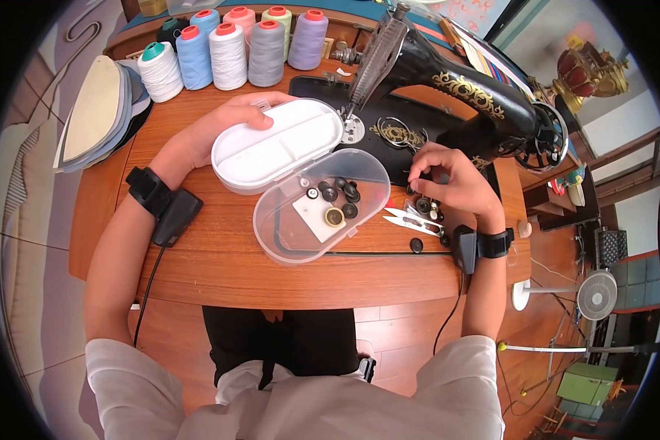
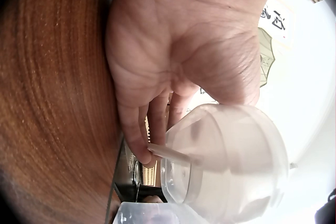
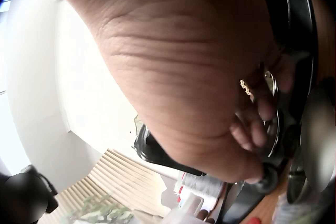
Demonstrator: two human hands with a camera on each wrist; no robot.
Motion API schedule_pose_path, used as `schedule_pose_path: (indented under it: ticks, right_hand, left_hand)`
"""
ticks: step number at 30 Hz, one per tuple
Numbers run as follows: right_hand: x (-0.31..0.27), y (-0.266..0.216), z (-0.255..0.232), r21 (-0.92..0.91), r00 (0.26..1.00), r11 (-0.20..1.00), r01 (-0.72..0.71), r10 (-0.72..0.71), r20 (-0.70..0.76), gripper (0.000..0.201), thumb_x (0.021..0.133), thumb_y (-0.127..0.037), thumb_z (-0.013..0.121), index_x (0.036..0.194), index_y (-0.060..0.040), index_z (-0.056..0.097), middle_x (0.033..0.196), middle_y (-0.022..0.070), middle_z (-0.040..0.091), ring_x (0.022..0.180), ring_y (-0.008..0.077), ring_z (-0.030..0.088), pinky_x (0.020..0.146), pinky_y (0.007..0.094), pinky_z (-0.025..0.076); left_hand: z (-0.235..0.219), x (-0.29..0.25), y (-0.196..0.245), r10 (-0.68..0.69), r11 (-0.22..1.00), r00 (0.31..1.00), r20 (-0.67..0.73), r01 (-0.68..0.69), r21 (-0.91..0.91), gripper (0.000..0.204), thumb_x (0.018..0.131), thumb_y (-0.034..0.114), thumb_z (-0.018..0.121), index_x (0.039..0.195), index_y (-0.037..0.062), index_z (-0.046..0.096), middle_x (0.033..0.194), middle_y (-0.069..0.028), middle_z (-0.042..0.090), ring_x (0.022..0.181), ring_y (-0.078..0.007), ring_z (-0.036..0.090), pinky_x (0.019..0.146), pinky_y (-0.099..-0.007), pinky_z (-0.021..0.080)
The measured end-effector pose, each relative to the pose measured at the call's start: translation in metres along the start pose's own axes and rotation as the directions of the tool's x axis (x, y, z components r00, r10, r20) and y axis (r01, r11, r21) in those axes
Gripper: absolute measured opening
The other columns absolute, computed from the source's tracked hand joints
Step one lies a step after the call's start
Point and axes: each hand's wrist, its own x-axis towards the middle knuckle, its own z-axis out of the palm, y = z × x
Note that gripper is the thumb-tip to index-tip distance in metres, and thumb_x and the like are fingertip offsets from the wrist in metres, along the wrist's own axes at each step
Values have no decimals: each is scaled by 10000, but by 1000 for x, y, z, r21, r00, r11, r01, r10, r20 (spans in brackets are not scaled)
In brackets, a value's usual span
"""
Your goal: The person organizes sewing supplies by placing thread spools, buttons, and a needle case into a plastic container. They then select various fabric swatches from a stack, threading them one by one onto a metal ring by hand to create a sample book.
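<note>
My left hand [image 1: 231,123] grips the white divided half of an oval case [image 1: 253,155], thumb over its rim. In the left wrist view, the fingers of that hand [image 2: 184,50] reach behind the case [image 2: 236,155]. Its clear half [image 1: 279,240] lies open on the table, holding several dark buttons [image 1: 329,194], a white card [image 1: 312,218] and a gold-rimmed round piece [image 1: 334,217]. Right of it, my right hand [image 1: 458,182] pinches a black button above a small pile of buttons [image 1: 423,205]. That button [image 3: 269,179] touches the thumb of the hand [image 3: 178,77] in the right wrist view.
White-handled snips [image 1: 412,221] and a loose black button [image 1: 416,245] lie below the pile. A black sewing machine [image 1: 447,81] stands behind the right hand. Several thread spools [image 1: 228,59] stand at the back left, beside stacked fabric-like pieces [image 1: 95,110].
</note>
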Motion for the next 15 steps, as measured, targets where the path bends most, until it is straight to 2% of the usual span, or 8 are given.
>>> schedule_pose_path:
  ticks: [2, 3, 5, 6, 8, 10, 12, 15]
  right_hand:
    - [2, -1, 6, 159, 987, 978, 136, -120, -111, 60, 853, -25, 731, 907, -31, 705, 890, -18, 643, 809, 72, 577, 682, 230, 431]
    - [2, -5, 10, 156, 986, 978, 142, -126, -107, 60, 853, -25, 731, 907, -31, 705, 890, -18, 643, 809, 72, 577, 682, 230, 431]
    - [-1, -16, 20, 467, 976, 866, 178, -96, -194, 49, 921, -1, 687, 958, -13, 658, 926, -11, 648, 849, 53, 580, 741, 222, 458]
    - [-2, -23, 23, 485, 972, 849, 208, -121, -204, 45, 945, 16, 667, 978, -1, 642, 944, 0, 650, 878, 52, 585, 791, 225, 476]
    - [-6, -34, 32, 544, 960, 801, 248, -129, -248, 81, 916, 48, 687, 973, 5, 648, 946, 23, 667, 891, 76, 615, 786, 241, 502]
    - [-6, -40, 38, 573, 959, 778, 258, -131, -253, 91, 907, 61, 694, 971, 12, 652, 952, 36, 675, 903, 90, 630, 779, 248, 514]
    - [-3, -38, 46, 566, 899, 699, 438, -330, -288, 101, 883, 87, 707, 947, 16, 673, 971, 77, 695, 922, 119, 655, 757, 261, 533]
    - [0, -37, 51, 472, 878, 741, 478, -392, -273, 102, 870, 102, 710, 915, 11, 691, 990, 105, 708, 932, 137, 664, 752, 272, 546]
  left_hand:
    - [2, -1, 2, -1, 1000, 1000, -9, 2, 15, 704, 834, 304, 666, 1428, -34, 493, 1301, -173, 611, 1123, -184, 642, 941, -250, 529]
    - [2, -2, 2, 3, 1000, 1000, -15, -3, 15, 704, 834, 304, 666, 1428, -34, 493, 1301, -173, 611, 1123, -184, 642, 941, -250, 529]
    - [3, -2, 3, -3, 1000, 1000, -16, 3, -5, 684, 830, 288, 659, 1417, -26, 506, 1292, -162, 618, 1116, -187, 653, 940, -251, 535]
    - [3, -2, 4, 6, 1000, 1000, -25, -6, -6, 684, 830, 288, 659, 1417, -26, 506, 1292, -162, 618, 1116, -187, 653, 940, -251, 535]
    - [5, -3, 7, -46, 998, 999, -28, 45, -44, 702, 770, 220, 634, 1408, -38, 497, 1327, -171, 590, 1175, -224, 610, 1013, -301, 502]
    - [6, -3, 7, -45, 998, 999, -27, 43, -47, 698, 769, 213, 631, 1407, -36, 499, 1325, -169, 593, 1171, -221, 613, 1012, -301, 502]
    - [7, -2, 7, -49, 998, 999, -19, 48, -50, 693, 768, 206, 629, 1406, -35, 501, 1323, -168, 596, 1166, -219, 616, 1011, -300, 503]
    - [6, -1, 6, -52, 998, 999, -15, 51, -40, 686, 772, 197, 625, 1407, -31, 502, 1317, -166, 602, 1160, -218, 620, 1009, -302, 505]
